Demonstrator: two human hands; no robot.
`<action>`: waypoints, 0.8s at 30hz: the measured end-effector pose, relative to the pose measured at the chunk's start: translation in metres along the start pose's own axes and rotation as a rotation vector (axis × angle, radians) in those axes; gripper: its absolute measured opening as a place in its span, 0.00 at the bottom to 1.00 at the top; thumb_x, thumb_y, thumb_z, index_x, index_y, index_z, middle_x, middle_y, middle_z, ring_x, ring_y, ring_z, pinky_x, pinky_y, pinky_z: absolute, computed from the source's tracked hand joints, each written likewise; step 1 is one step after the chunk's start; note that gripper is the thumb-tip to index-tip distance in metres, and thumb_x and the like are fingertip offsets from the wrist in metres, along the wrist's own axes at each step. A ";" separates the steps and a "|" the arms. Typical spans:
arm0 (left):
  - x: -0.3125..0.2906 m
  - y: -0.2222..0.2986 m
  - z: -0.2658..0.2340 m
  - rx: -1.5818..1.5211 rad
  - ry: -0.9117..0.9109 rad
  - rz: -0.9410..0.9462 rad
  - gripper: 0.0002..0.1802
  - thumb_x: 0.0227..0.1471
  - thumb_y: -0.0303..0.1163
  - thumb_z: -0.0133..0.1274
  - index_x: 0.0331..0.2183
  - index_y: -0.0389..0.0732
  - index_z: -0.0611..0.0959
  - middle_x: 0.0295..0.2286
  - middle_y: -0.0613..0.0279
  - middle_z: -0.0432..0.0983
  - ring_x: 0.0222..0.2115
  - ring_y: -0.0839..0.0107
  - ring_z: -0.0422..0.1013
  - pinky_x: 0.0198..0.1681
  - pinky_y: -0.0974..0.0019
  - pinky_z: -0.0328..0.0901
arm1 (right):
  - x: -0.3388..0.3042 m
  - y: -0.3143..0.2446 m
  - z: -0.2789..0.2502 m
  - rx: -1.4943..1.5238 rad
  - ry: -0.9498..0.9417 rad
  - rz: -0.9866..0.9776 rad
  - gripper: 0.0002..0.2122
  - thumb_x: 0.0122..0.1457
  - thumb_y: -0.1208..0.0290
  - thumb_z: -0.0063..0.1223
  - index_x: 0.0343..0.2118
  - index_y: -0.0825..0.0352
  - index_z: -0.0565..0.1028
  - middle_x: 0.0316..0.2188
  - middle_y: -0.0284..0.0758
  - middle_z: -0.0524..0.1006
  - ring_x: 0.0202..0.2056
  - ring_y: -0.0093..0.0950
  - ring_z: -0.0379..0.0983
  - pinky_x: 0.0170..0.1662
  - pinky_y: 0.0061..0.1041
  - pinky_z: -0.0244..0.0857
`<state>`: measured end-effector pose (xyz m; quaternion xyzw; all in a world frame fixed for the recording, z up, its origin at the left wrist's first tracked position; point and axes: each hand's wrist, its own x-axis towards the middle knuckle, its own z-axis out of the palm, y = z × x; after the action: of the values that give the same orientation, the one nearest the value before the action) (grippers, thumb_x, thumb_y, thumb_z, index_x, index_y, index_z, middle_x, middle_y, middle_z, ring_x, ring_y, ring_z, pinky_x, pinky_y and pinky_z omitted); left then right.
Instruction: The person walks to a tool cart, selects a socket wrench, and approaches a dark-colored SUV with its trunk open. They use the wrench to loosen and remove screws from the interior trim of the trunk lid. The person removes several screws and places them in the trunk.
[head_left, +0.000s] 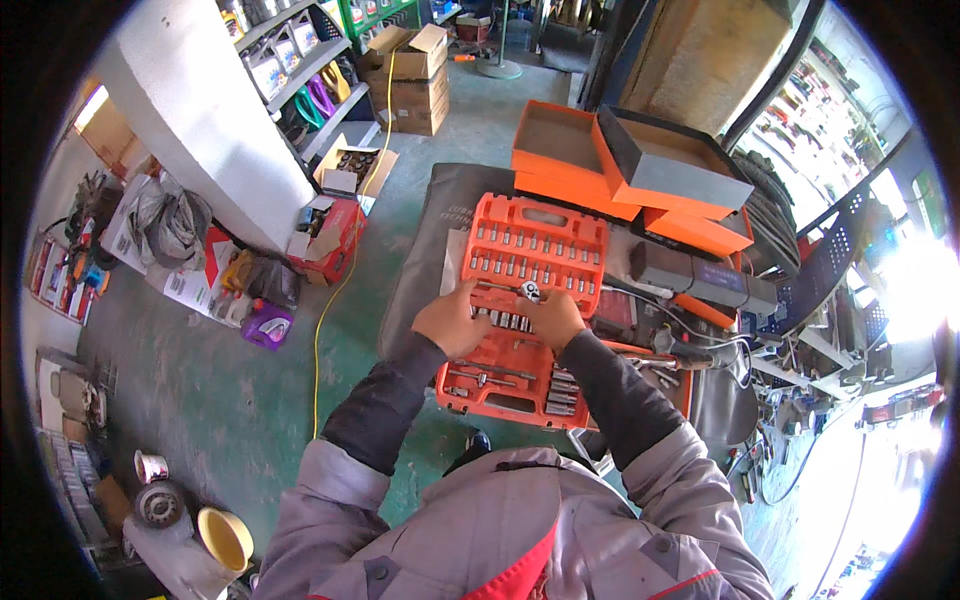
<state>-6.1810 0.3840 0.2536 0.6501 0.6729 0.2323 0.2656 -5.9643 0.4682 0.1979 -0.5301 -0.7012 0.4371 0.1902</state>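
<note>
An orange-red socket set case (537, 216) lies unfolded on the bench, with rows of small silver sockets in its far half and longer sockets in its near right corner. My right hand (556, 318) is closed round a ratchet wrench (530, 291), whose round chrome head sticks out past the fingers over the case's middle. The handle is hidden under the hand. At the case's left side rests my left hand (452, 322), thumb and fingers apart, beside a row of sockets (508, 320). A sliding bar (484, 379) sits in the near half.
Orange and grey trays (670, 165) are stacked behind the case. A long dark grey box (700, 274), cables and tools lie to its right. A yellow cord (335, 290) crosses the floor on the left. Cartons (410, 90) and bottle shelves (300, 65) stand beyond.
</note>
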 end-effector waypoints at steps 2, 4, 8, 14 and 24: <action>0.016 -0.003 -0.001 -0.014 -0.111 -0.029 0.35 0.53 0.44 0.52 0.58 0.34 0.67 0.43 0.39 0.79 0.44 0.41 0.76 0.48 0.44 0.69 | 0.004 0.006 0.006 -0.089 0.071 -0.144 0.16 0.61 0.59 0.60 0.33 0.71 0.80 0.18 0.32 0.74 0.22 0.23 0.70 0.26 0.33 0.64; 0.026 -0.004 0.001 0.090 -0.190 -0.063 0.36 0.53 0.45 0.52 0.58 0.34 0.67 0.44 0.38 0.78 0.45 0.42 0.75 0.49 0.45 0.69 | 0.006 0.010 0.010 -0.104 0.079 -0.178 0.15 0.61 0.60 0.59 0.32 0.71 0.80 0.18 0.31 0.73 0.22 0.22 0.69 0.25 0.32 0.64; 0.031 -0.002 0.008 0.149 -0.266 -0.131 0.35 0.54 0.42 0.52 0.58 0.31 0.68 0.45 0.35 0.77 0.48 0.42 0.73 0.51 0.48 0.68 | 0.003 0.007 0.018 -0.061 0.115 -0.270 0.16 0.61 0.60 0.59 0.31 0.72 0.79 0.17 0.31 0.73 0.19 0.23 0.68 0.23 0.32 0.63; 0.031 0.001 0.008 0.123 -0.284 -0.109 0.35 0.53 0.43 0.54 0.55 0.30 0.70 0.46 0.35 0.77 0.49 0.42 0.73 0.52 0.47 0.67 | 0.005 -0.022 0.020 -0.020 0.144 0.118 0.19 0.59 0.56 0.61 0.30 0.74 0.78 0.18 0.35 0.75 0.19 0.26 0.71 0.23 0.34 0.65; 0.041 -0.033 0.022 -0.116 -0.154 0.010 0.27 0.53 0.41 0.54 0.49 0.31 0.76 0.38 0.39 0.80 0.43 0.44 0.76 0.47 0.50 0.69 | 0.017 -0.016 0.031 0.004 0.453 0.013 0.20 0.57 0.56 0.61 0.27 0.74 0.77 0.18 0.40 0.76 0.23 0.32 0.75 0.30 0.37 0.68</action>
<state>-6.1918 0.4228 0.2128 0.6531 0.6326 0.2217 0.3524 -6.0025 0.4704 0.1906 -0.6189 -0.6364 0.3093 0.3410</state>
